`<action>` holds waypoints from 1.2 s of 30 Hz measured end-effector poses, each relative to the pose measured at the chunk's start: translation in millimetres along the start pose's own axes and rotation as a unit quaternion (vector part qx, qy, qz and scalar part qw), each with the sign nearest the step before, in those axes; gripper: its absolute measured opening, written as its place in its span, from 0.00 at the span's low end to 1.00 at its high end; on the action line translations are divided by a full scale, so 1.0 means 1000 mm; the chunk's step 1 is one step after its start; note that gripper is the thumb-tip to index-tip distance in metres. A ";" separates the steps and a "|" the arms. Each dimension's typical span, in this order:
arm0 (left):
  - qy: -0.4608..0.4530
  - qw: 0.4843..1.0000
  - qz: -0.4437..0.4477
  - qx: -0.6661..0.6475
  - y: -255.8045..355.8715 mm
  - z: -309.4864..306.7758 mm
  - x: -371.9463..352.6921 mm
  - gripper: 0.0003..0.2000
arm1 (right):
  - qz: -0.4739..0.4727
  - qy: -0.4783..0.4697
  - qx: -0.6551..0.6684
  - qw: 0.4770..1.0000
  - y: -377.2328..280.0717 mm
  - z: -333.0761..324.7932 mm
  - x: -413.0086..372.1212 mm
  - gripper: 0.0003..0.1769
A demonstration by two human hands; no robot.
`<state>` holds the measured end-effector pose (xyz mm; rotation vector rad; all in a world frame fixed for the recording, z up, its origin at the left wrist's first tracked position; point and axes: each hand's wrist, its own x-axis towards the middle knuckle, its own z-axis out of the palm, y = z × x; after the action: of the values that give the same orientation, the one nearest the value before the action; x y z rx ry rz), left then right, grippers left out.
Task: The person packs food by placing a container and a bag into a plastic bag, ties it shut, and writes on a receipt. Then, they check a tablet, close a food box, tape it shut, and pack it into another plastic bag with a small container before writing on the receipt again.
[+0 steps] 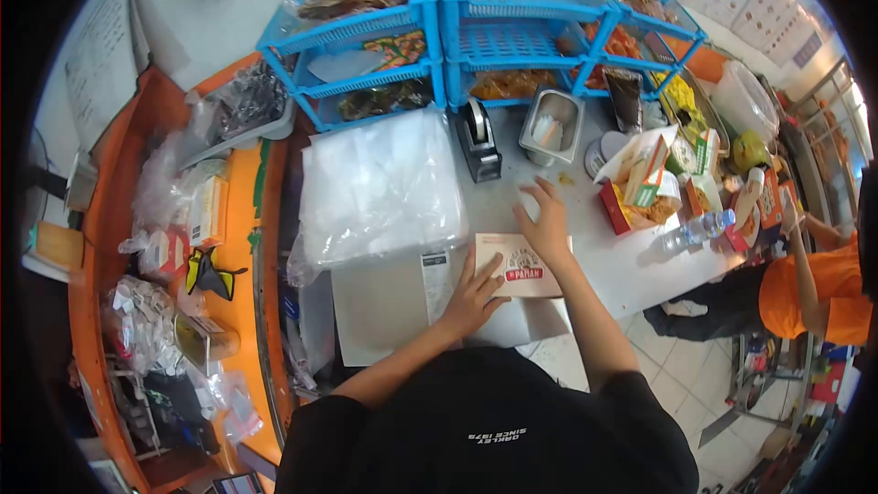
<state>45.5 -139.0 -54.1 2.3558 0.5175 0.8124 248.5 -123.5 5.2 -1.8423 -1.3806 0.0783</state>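
A cream cardboard box (535, 287) with red print and a round logo lies on the table in front of me. My left hand (474, 300) rests on its left side, fingers stretched over the lid. Above the box's far right part, my right hand (546, 220) is raised with thumb and fingers apart, and I see nothing held in it. Beyond it stand a black tape dispenser (480, 151) and a steel container (552, 128) with something pale inside. A stack of clear plastic bags (380, 187) lies to the left.
Blue tiered racks (444, 32) with packed food line the back. Open food boxes (640, 187) and a water bottle (700, 230) occupy the right side. An orange shelf (245, 293) full of bags stands left. A person in an orange shirt (814, 288) is at the far right.
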 end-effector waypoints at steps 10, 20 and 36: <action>-0.039 0.996 0.068 -0.043 0.006 -0.013 0.015 0.10 | 0.310 -0.088 0.459 0.828 0.026 0.087 0.083 0.08; -0.040 0.991 0.077 0.104 0.022 -0.005 0.031 0.09 | 0.098 -0.033 -0.024 0.994 0.023 0.062 0.044 0.07; -0.109 0.979 0.163 -0.050 0.016 -0.008 0.048 0.16 | 0.356 0.094 0.409 0.835 -0.036 -0.018 -0.159 0.50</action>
<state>78.5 -122.5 -17.9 2.4289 -0.0041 0.6899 166.3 -262.5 -23.8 -1.4400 -0.3290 0.7328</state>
